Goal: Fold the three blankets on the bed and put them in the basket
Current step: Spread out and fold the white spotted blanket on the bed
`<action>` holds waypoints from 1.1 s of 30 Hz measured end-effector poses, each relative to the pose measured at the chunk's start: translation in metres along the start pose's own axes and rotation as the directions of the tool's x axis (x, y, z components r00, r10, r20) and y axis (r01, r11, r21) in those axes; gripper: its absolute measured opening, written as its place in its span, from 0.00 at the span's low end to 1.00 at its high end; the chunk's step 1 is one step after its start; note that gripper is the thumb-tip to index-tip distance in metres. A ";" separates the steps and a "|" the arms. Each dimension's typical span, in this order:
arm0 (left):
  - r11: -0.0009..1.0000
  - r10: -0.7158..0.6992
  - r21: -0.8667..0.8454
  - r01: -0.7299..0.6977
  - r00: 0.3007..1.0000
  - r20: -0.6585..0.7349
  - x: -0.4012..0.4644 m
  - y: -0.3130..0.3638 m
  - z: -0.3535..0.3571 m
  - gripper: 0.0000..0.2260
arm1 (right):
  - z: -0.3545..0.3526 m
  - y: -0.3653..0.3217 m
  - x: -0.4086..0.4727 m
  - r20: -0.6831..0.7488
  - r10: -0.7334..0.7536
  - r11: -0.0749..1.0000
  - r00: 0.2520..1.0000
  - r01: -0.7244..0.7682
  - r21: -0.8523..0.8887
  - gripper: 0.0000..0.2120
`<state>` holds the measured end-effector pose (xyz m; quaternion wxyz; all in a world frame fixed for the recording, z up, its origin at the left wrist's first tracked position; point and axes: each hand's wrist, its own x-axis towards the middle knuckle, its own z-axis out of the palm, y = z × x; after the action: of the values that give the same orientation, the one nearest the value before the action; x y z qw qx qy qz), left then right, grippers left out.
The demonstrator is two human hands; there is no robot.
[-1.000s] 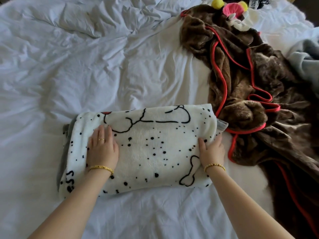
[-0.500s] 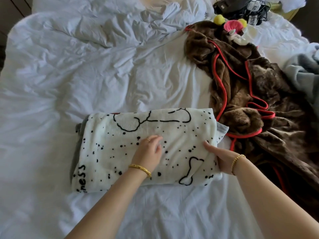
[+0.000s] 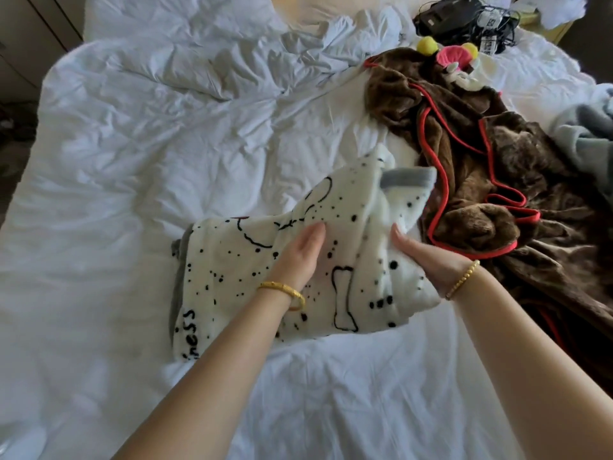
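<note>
Head view, looking down across a bed [image 3: 116, 200] in rumpled white sheets: I am watching two bare hands working on a white blanket [image 3: 232, 273] printed with black spots, bone outlines and lettering. Its left end is lying flat on the sheet, with a grey underside showing along the left edge, while its right end is lifting off the bed, a grey-lined corner sticking up at the top. My left hand [image 3: 300, 257] is lying against the middle of the blanket with fingers straight and together, a grip that is pressing rather than closing. My right hand [image 3: 421, 257] is cupping the raised right end from beneath, fingers tucked into the fabric and thumb against its side, its grip curling round the blanket. Both wrists are wearing gold bracelets. Just beside it to the right, a brown blanket [image 3: 497, 167] with red piping is lying crumpled. A pale grey blanket [image 3: 583, 134] is showing at the right edge. Beyond the brown one, a plush toy [image 3: 446, 56] with yellow and pink parts is sitting near a tangle of dark cables [image 3: 464, 14].
</note>
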<state>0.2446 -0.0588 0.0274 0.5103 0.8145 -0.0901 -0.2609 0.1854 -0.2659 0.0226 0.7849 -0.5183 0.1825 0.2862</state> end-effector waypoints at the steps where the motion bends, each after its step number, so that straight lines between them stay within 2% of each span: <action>1: 0.999 -0.003 -0.052 0.002 1.000 -0.022 -0.001 0.011 -0.013 0.26 | 0.018 -0.010 0.002 0.058 -0.012 0.999 0.998 0.015 -0.042 0.27; 3: 0.997 -0.032 -0.074 0.028 0.998 -0.056 -0.004 0.027 -0.040 0.28 | 0.053 -0.020 0.010 0.153 -0.056 0.989 0.987 0.076 -0.127 0.32; 5: 0.996 -0.077 0.026 0.080 0.991 -0.105 -0.009 0.033 -0.069 0.29 | 0.086 -0.019 0.025 0.164 -0.087 0.962 0.983 0.126 -0.241 0.32; 8: 0.966 -0.192 0.117 0.230 0.944 -0.268 -0.017 0.015 -0.107 0.36 | 0.135 -0.005 0.050 0.087 -0.091 0.867 0.992 0.122 -0.482 0.19; 11: 0.947 -0.272 0.093 0.308 0.921 -0.280 -0.025 -0.019 -0.124 0.43 | 0.184 0.019 0.070 0.149 -0.085 0.683 0.985 0.166 -0.711 0.11; 13: 0.931 -0.348 0.005 0.366 0.890 -0.295 -0.028 -0.047 -0.126 0.45 | 0.207 0.039 0.085 0.179 -0.081 0.544 0.981 0.194 -0.817 0.13; 14: 0.917 -0.394 -0.074 0.391 0.865 -0.312 -0.029 -0.061 -0.128 0.43 | 0.215 0.049 0.092 0.173 -0.088 0.475 0.981 0.194 -0.859 0.16; 16: 0.892 -0.453 -0.185 0.413 0.825 -0.339 -0.029 -0.086 -0.132 0.34 | 0.220 0.063 0.099 0.136 -0.098 0.377 0.986 0.163 -0.912 0.23; 17: 0.889 -0.457 -0.201 0.410 0.819 -0.348 -0.029 -0.096 -0.134 0.27 | 0.221 0.068 0.099 0.125 -0.115 0.409 0.986 0.161 -0.898 0.24; 19: 0.900 -0.434 -0.209 0.382 0.825 -0.363 -0.028 -0.109 -0.138 0.15 | 0.220 0.073 0.096 0.083 -0.181 0.628 0.980 0.180 -0.757 0.23; 20: 0.908 -0.419 -0.197 0.370 0.826 -0.378 -0.028 -0.113 -0.139 0.08 | 0.219 0.073 0.093 0.018 -0.251 0.731 0.968 0.202 -0.652 0.21; 21: 0.913 -0.408 -0.183 0.364 0.825 -0.391 -0.028 -0.115 -0.140 0.04 | 0.217 0.072 0.091 -0.092 -0.347 0.785 0.933 0.235 -0.573 0.20; 22: 0.912 -0.409 -0.173 0.371 0.821 -0.398 -0.027 -0.116 -0.141 0.03 | 0.213 0.072 0.091 -0.227 -0.440 0.795 0.869 0.260 -0.548 0.19; 24: 0.900 -0.437 -0.187 0.395 0.811 -0.390 -0.025 -0.115 -0.141 0.08 | 0.204 0.075 0.092 -0.406 -0.576 0.717 0.710 0.199 -0.669 0.19; 25: 0.892 -0.452 -0.194 0.409 0.803 -0.388 -0.024 -0.114 -0.141 0.10 | 0.200 0.077 0.093 -0.416 -0.613 0.654 0.672 0.136 -0.745 0.19; 26: 0.884 -0.467 -0.196 0.424 0.797 -0.383 -0.024 -0.113 -0.141 0.12 | 0.196 0.080 0.095 -0.391 -0.623 0.593 0.677 0.083 -0.801 0.21; 29: 0.865 -0.500 -0.233 0.444 0.798 -0.337 -0.025 -0.107 -0.144 0.14 | 0.189 0.085 0.099 -0.293 -0.576 0.447 0.763 -0.005 -0.894 0.28; 31: 0.859 -0.507 -0.247 0.448 0.809 -0.297 -0.024 -0.101 -0.149 0.16 | 0.187 0.082 0.104 -0.284 -0.549 0.455 0.786 -0.004 -0.891 0.33; 32: 0.873 -0.487 -0.203 0.443 0.810 -0.325 -0.023 -0.098 -0.150 0.18 | 0.187 0.079 0.108 -0.281 -0.532 0.467 0.799 0.000 -0.884 0.34; 33: 0.897 -0.428 -0.091 0.432 0.799 -0.422 -0.023 -0.098 -0.150 0.20 | 0.188 0.077 0.112 -0.274 -0.516 0.464 0.811 -0.004 -0.886 0.34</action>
<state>0.2910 0.1137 0.0009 0.4409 0.8532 0.2109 -0.1822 0.2206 -0.0414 -0.0224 0.3804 -0.9131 0.1330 0.0625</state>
